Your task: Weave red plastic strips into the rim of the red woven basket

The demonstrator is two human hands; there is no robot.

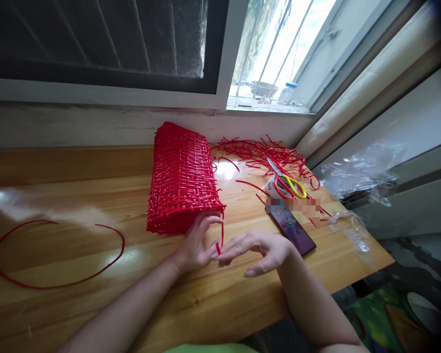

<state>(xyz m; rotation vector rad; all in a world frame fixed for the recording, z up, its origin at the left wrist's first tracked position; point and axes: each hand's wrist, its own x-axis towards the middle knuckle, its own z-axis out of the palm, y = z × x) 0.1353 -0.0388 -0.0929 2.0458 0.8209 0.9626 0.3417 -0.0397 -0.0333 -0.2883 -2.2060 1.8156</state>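
A red woven basket [183, 171] lies on its side on the wooden table, its open end toward me. My left hand [194, 242] is at that end, index finger and thumb spread in a curve, the index by the rim. From the rim's right corner a red strand [222, 228] hangs down, its lower end bent at my left thumb tip. My right hand [257, 250] reaches in from the right with fingers stretched and thumb apart. Its fingertips meet the strand's end beside my left thumb. Whether the end is pinched between the two hands is hard to see.
A heap of red strands [260, 152] lies behind, at the right. Red-and-yellow-handled scissors [290, 185] rest on a white roll [274, 187]. A phone [292, 228] lies nearer me. Clear plastic [353, 228] hangs at the table's right edge. A red loop [123, 240] is on the left.
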